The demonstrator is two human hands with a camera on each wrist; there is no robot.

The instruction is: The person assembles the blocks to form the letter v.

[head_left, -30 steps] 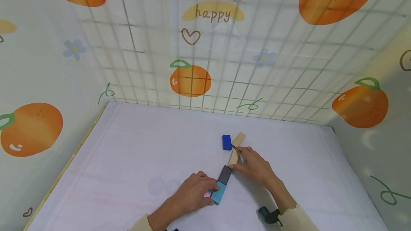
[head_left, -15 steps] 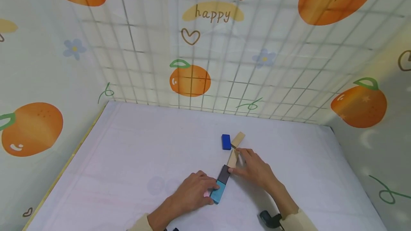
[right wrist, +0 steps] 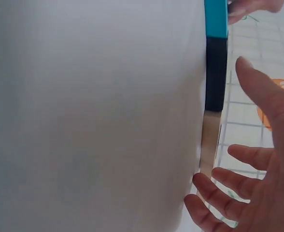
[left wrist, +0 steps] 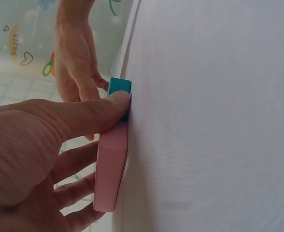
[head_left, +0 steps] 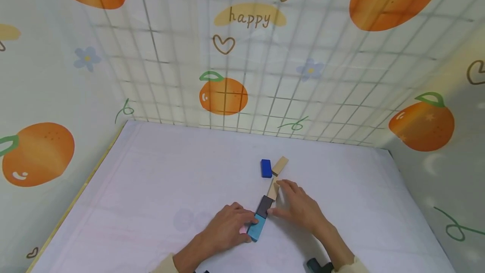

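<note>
In the head view, a teal block (head_left: 256, 228), a dark grey block (head_left: 264, 206) and a pale wooden block (head_left: 272, 190) lie end to end in a slanting row. My left hand (head_left: 229, 228) holds the teal block, thumb at its near end and index fingertip on its upper left edge. Under that hand, beside the teal one, sits a pink block (left wrist: 111, 166); the left wrist view shows fingers lying over it. My right hand (head_left: 301, 210) stands beside the row's right side, fingers spread and loosely bent, thumb apart from the dark grey block in the right wrist view.
Past the row's far end, a second wooden block (head_left: 280, 165) lies angled, with a blue block (head_left: 266, 168) just left of it. A white cloth covers the table (head_left: 170, 172). Walls printed with oranges enclose the back and sides.
My right hand has slid toward me along the row, its thumb passing from the wooden block to beside the dark grey one. The left hand stays in place.
</note>
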